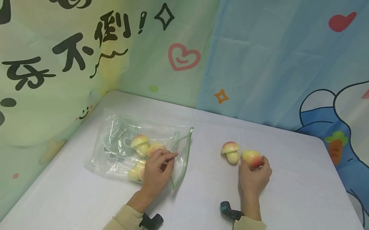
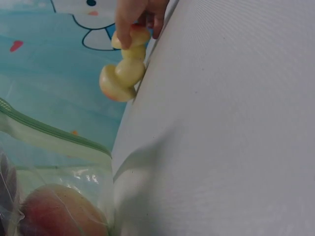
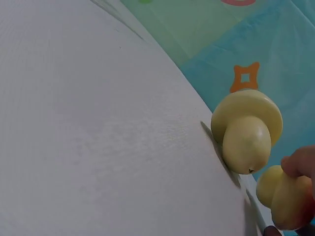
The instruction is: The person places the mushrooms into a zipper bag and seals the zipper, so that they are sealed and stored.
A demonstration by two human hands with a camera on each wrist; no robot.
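A clear zip-lock bag (image 1: 116,160) with a green zip strip lies on the left of the table, holding several toy mushrooms (image 1: 140,144). My left hand (image 1: 157,171) is over its mouth, with thumb and fingers pinching the upper film, whose edge is drawn inward. In the left wrist view the bag's green zip (image 2: 54,133) shows, but the left hand does not. On the right, my right hand (image 1: 254,177) grips a yellow-and-red toy mushroom (image 1: 252,158) between thumb and fingers. Just left of it another toy mushroom (image 1: 230,151) lies on its side, stem toward me.
The white-covered table (image 1: 201,213) runs back to a printed cloth backdrop (image 1: 259,63). Another cloth wall (image 1: 37,115) stands along the left. Dark wrist cameras (image 1: 152,222) sit at both cuffs.
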